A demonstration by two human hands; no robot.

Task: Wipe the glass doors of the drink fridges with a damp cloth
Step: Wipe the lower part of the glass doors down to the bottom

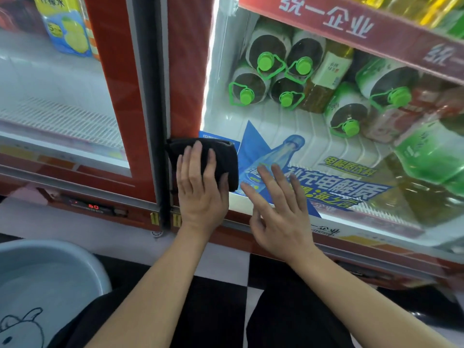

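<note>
Head view: left hand [200, 187], fingers flat, presses cloth [223, 153] on glass door [288, 126]; right hand [278, 217] splayed just beside

Black-and-white checkered floor [226, 262] at six o'clock, pale blue basin [37, 272] sitting on it at eight o'clock, red fridges [140, 177] standing across nine to three o'clock

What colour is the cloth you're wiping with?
Black. The cloth shows best in the head view, under the left hand.

Glass door [288, 121] free above-right of cloth [223, 156]; red frame [185, 71] left; basin [50, 272] lower left.
</note>
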